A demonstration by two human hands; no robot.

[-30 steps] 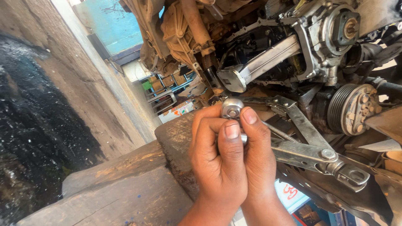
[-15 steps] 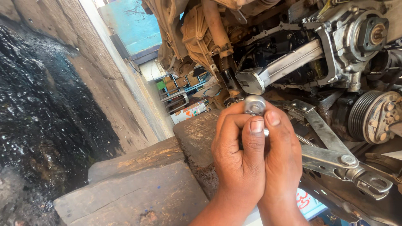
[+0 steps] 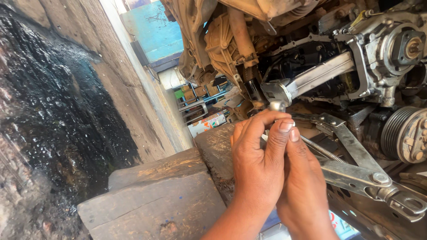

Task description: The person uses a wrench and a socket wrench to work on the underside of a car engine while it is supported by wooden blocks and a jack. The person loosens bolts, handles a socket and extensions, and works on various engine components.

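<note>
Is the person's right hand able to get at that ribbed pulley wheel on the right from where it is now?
Probably yes. The right hand is clasped with the left hand around a small metal socket, but only a flat metal bracket lies low between it and the ribbed pulley; the space above looks open.

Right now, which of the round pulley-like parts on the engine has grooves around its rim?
The ribbed pulley at the far right edge, low beside the flat metal bracket. The round hub above it has a smooth face with a brass-coloured centre.
</note>
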